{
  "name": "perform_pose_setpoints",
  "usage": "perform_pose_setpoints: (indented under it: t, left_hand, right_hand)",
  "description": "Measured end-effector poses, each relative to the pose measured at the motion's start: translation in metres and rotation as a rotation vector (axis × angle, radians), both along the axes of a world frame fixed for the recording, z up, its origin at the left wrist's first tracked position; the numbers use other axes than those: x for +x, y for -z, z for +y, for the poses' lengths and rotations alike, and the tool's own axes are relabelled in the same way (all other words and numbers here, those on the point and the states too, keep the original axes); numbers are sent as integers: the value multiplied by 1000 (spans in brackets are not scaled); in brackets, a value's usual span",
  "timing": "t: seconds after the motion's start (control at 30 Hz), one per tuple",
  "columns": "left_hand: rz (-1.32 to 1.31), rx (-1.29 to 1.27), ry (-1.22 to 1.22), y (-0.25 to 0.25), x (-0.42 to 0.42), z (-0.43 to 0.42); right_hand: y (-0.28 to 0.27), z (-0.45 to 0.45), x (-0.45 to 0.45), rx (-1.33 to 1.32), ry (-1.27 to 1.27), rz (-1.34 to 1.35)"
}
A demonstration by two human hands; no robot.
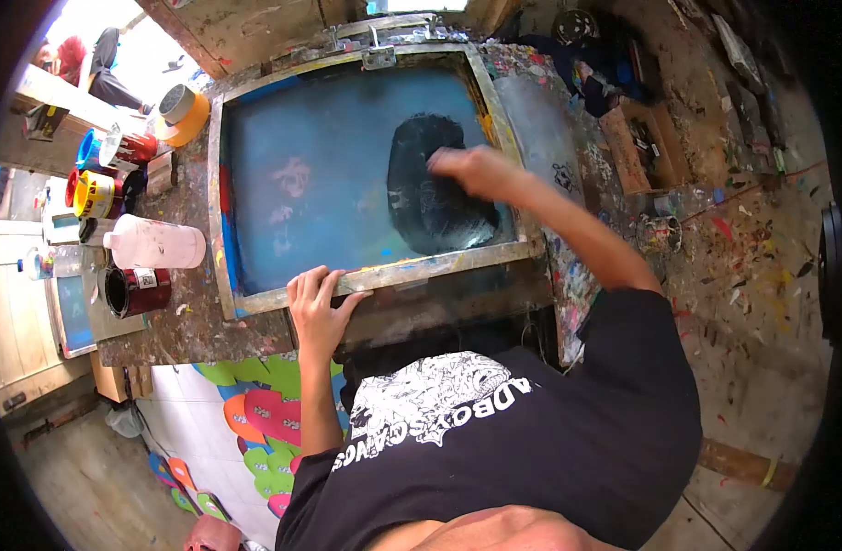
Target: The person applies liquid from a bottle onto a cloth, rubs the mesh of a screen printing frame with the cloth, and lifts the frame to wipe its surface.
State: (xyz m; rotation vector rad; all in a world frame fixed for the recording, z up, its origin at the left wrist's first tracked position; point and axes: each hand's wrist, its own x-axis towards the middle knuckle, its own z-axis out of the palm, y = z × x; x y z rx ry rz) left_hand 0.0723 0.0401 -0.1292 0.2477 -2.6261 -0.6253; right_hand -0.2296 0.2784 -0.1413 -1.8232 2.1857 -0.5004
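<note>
A screen printing frame with wooden bars and blue-tinted mesh lies on the worktable before me. My left hand grips its near bar, fingers bent over the top and thumb out to the side. Over the right half of the mesh is my right hand, its fingers smeared by motion. Whether it holds anything cannot be made out. Beneath it spreads a dark, shiny, wet-looking patch. Pale printed-looking marks show on the left half of the mesh. A metal hinge clamp sits at the far bar.
Left of the frame stand a whitish plastic bottle, a dark red open can, a yellow can and other paint pots. At right is a cardboard box. Colourful sole-shaped pieces lie below the table. A person is outside.
</note>
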Motion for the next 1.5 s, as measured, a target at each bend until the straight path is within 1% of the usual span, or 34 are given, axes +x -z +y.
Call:
perform_pose_setpoints:
  t: [0.03, 0.07, 0.1, 0.13, 0.17, 0.2, 0.23, 0.3, 0.33, 0.37, 0.4, 0.47, 0.5, 0.53, 0.63, 0.7, 0.77, 0.8, 0.97, 1.1, 1.13, 1.17, 1.23, 1.3, 1.37, 1.43, 1.47, 1.5]
  left_hand:
    - [-6, 7, 5, -2, 0, -2]
    - [-3, 1, 15, -3, 0, -3]
    - [4, -17, 20, -3, 0, -3]
    - [9, -14, 16, -1, -1, -3]
    - [7, -9, 22, 0, 0, -3]
    - [3, -9, 28, -1, 1, -3]
    - [0, -19, 25, -3, 1, -3]
    - [1, -34, 21, -4, -2, -1]
    - [-8, -30, 26, -4, -1, -2]
    - [-17, -27, 32, -4, 0, -3]
    - [2, -45, 35, -2, 0, -3]
    - [2, -49, 21, -1, -3, -3]
    - [-8, -36, 16, -1, 0, -1]
    - [-8, -30, 19, 0, 0, 1]
    - [-26, -13, 20, -1, 0, -2]
    - [-15, -43, 15, -4, -1, -3]
    - [-4, -18, 20, 2, 0, -2]
    - [-20, -15, 4, 2, 0, -1]
    - [-14, -21, 11, 0, 0, -1]
    - [-15, -12, 29, 4, 2, -2]
    - [-27, -7, 22, 4, 2, -2]
    - [-29, -8, 11, 4, 0, -2]
    - [-33, 2, 10, 3, 1, -1]
    - [-17, 0, 7, 3, 0, -1]
    - [-20, -3, 3, 3, 1, 0]
    - [-25, -13, 0, 3, 1, -2]
    - [-23, -26, 1, 4, 0, 0]
    - [-22, -39, 2, 4, 1, 0]
  right_hand:
    - [-4, -13, 10, -147, -18, -43]
    - [-11, -15, 31, -167, -213, -154]
    - [-8, -14, 19, -175, -223, -150]
    - [-3, -5, -3, -119, -209, -146]
    - [2, 2, -24, -61, -185, -149]
    - [2, -2, -56, 90, -43, 30]
    - [4, -5, -57, 90, -36, 31]
    - [8, -28, -55, -97, 149, -120]
    - [1, -33, -14, -185, 5, -186]
    - [-4, -35, 15, -167, -155, -238]
    - [-3, -36, 9, -176, -164, -235]
    - [4, -23, -4, -80, -304, -169]
    - [8, -23, -35, -3, -160, 13]
    - [7, -23, -32, 3, -157, 12]
    - [-7, -41, -22, 13, 64, 109]
    - [-15, -41, 26, -26, -243, -250]
    - [-10, -36, 0, -91, -274, -330]
    - [-3, -26, 5, -89, -255, -345]
    - [14, -15, -5, 10, -113, -40]
    - [7, 19, -20, 0, -168, -22]
    - [-15, 16, -34, 198, 87, 153]
    - [-7, 11, -48, 202, 90, 153]
    - [14, -4, -59, -14, 370, -42]
    - [28, -33, -27, -271, 216, 12]
    - [17, -59, 28, -58, 4, -55]
    - [28, -60, 45, -274, -200, -46]
    - [27, -56, 22, -212, -223, -154]
    - [15, -54, 0, -148, -64, 35]
